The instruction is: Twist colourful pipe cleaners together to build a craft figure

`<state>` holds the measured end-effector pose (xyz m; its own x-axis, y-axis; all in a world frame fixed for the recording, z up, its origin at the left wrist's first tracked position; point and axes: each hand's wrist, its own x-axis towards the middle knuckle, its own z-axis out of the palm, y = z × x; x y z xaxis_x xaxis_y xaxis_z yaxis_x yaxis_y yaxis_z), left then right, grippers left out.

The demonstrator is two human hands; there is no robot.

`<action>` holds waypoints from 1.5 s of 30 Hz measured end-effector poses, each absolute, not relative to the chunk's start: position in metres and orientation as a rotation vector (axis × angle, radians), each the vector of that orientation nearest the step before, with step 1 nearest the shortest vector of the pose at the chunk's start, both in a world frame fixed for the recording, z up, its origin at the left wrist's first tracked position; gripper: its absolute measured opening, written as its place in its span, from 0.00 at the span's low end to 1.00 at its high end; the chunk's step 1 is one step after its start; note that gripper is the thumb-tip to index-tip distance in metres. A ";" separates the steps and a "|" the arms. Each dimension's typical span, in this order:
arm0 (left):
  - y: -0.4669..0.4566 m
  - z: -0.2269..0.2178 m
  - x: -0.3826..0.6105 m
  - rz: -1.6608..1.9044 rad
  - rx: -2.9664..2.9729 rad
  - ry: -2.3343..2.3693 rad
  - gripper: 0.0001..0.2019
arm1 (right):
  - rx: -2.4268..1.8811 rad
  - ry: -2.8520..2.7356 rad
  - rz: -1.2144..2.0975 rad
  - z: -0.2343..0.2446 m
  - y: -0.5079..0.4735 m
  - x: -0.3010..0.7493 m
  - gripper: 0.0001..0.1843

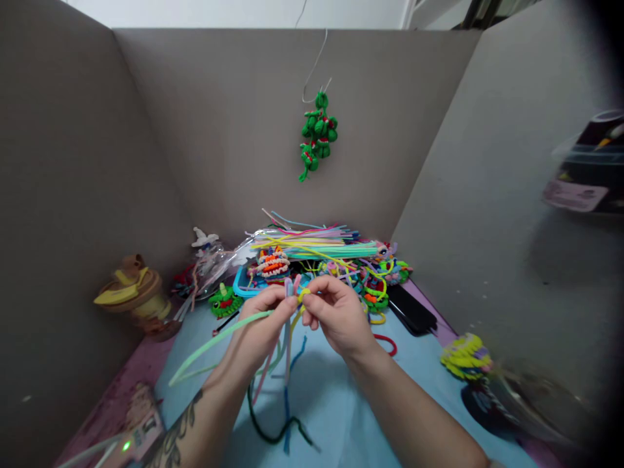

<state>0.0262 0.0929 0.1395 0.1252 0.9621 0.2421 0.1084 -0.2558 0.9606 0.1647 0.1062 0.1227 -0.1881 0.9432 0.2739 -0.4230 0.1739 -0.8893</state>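
Observation:
In the head view my left hand (270, 316) is closed on several pipe cleaners, its thumb and fingers pinching them near their bent upper ends. A mint green pipe cleaner (214, 341) loops out to the left, while pink and lilac ones (288, 338) hang below the fingers. My right hand (336, 312) pinches a yellow pipe cleaner (303, 296) right beside the left fingertips. Under the hands, a dark green pipe cleaner (273, 439) and a blue one (286, 416) trail over the light blue cloth.
Behind the hands lies a heap of coloured pipe cleaners (312, 244) with a blue tray (238, 283). A green figure (225, 300) sits left, a black phone (413, 311) right. Green ornaments (319, 133) hang on the back panel. Grey panels (507, 214) enclose the table.

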 end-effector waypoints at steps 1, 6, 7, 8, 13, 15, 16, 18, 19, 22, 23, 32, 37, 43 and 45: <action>0.092 0.140 0.027 1.222 1.543 1.085 0.11 | -0.611 -1.143 1.378 0.123 0.106 0.164 0.12; 0.093 0.135 0.029 1.163 1.518 1.084 0.11 | -0.667 -1.130 1.264 0.122 0.107 0.163 0.10; 0.094 0.134 0.029 1.164 1.523 1.085 0.11 | -0.679 -1.134 1.220 0.123 0.108 0.164 0.09; 0.095 0.133 0.029 1.161 1.531 1.088 0.11 | -0.688 -1.140 1.185 0.123 0.108 0.164 0.09; 0.096 0.131 0.028 1.152 1.596 1.103 0.11 | -0.730 -1.154 1.198 0.124 0.109 0.166 0.10; 0.095 0.131 0.030 1.157 1.646 1.090 0.10 | -0.740 -1.111 1.267 0.124 0.109 0.166 0.12; 0.094 0.132 0.031 1.147 1.666 1.077 0.10 | -0.739 -1.088 1.299 0.124 0.108 0.166 0.13; 0.093 0.133 0.034 1.131 1.673 1.045 0.10 | -0.728 -1.055 1.334 0.124 0.108 0.165 0.14; 0.093 0.134 0.035 1.128 1.661 1.029 0.10 | -0.725 -1.047 1.337 0.124 0.108 0.165 0.14; 0.092 0.135 0.036 1.147 1.583 0.986 0.10 | -0.715 -1.050 1.350 0.124 0.109 0.166 0.13; 0.092 0.134 0.036 1.149 1.539 0.976 0.10 | -0.701 -1.055 1.356 0.124 0.110 0.166 0.12; 0.094 0.130 0.028 0.966 1.264 0.892 0.14 | -0.373 -1.300 1.451 0.114 0.126 0.177 0.14; 0.093 0.131 0.029 0.948 1.280 0.889 0.14 | -0.234 -1.311 1.569 0.111 0.127 0.177 0.09; 0.091 0.130 0.030 1.019 1.365 0.929 0.14 | -0.236 -1.240 1.524 0.113 0.122 0.174 0.07; 0.090 0.130 0.030 1.009 1.389 0.926 0.15 | -0.232 -1.264 1.540 0.112 0.122 0.174 0.09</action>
